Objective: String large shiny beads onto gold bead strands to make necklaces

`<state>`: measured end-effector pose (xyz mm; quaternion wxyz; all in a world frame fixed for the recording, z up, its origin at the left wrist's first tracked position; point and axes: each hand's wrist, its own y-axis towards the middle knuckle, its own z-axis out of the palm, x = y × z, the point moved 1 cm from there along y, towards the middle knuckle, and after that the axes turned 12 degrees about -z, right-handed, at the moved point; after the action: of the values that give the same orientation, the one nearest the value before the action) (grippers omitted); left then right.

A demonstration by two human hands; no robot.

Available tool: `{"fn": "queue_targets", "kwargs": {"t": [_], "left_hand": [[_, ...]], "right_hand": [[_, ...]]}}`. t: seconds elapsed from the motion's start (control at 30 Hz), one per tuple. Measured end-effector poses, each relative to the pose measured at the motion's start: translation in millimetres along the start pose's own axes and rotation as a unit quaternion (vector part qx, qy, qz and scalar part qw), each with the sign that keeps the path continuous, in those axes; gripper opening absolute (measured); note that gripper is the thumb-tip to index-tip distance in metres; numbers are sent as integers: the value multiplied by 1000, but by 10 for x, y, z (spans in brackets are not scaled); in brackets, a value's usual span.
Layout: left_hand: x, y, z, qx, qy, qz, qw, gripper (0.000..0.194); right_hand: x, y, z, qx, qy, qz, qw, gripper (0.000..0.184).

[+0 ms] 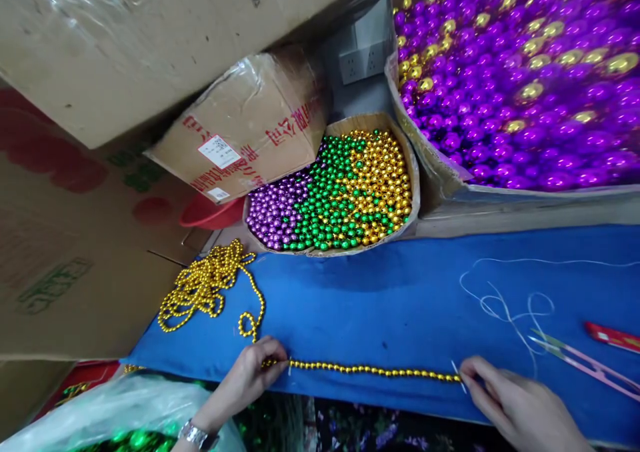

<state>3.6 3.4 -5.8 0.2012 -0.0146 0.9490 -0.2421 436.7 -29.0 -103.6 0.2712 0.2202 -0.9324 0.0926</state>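
Gold beads on a string, the bead strand (pixel 373 370), stretch almost straight between the two hands, near the front edge of a blue cloth (pixel 350 305). The left hand (pixel 257 369) reaches in from below, back upward, wrist slanting up to the right, thumb and fingertips pinching the strand at its left part; a metal watch (pixel 196 434) circles that wrist. The right hand (pixel 510 399) comes from the lower right, knuckles up, thumb and forefinger pressed together on the strand's other end, where a short white bit sticks out.

Beyond the left hand lies a heap of gold strands (pixel 207 282), one tail running down to that hand. Farther off stands a brown carton (pixel 260 125) printed with red Chinese characters, 公司 among them; its white label (pixel 219 152) bears a QR code and print too small to read. Green characters on a large box (pixel 65 239) left of the left hand are blurred. Beyond the right hand are white thread (pixel 505 312) and a pink-handled tool (pixel 587 365).
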Motion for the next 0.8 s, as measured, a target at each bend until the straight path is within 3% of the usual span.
{"fn": "queue_targets", "kwargs": {"t": [0.13, 0.23, 0.33, 0.43, 0.5, 0.6, 0.7, 0.8], "left_hand": [[7, 46, -30, -15, 12, 8, 1000, 16], [-109, 197, -120, -54, 70, 15, 996, 22], [-382, 421, -218, -105, 161, 4, 981, 28], [-727, 618, -264, -125, 127, 18, 984, 22], [-921, 708, -263, -121, 83, 40, 988, 20], [-1108, 785, -246, -87, 39, 75, 993, 25], [-1196, 806, -245, -50, -9, 100, 994, 29], [-1184, 799, -273, -17, -103, 105, 989, 31]], "right_hand": [[102, 79, -141, -37, -38, -30, 998, 23], [100, 302, -355, -53, -105, -34, 993, 25], [-95, 619, -640, -79, -162, -7, 984, 25], [-339, 907, -929, -106, -204, 15, 973, 25], [-368, 1062, -1050, -121, -221, 9, 968, 24], [-43, 1264, -1010, -129, -208, -49, 968, 33], [604, 1483, -717, -95, -144, -167, 971, 30], [1118, 1754, -377, -53, -78, -286, 953, 59]]}}
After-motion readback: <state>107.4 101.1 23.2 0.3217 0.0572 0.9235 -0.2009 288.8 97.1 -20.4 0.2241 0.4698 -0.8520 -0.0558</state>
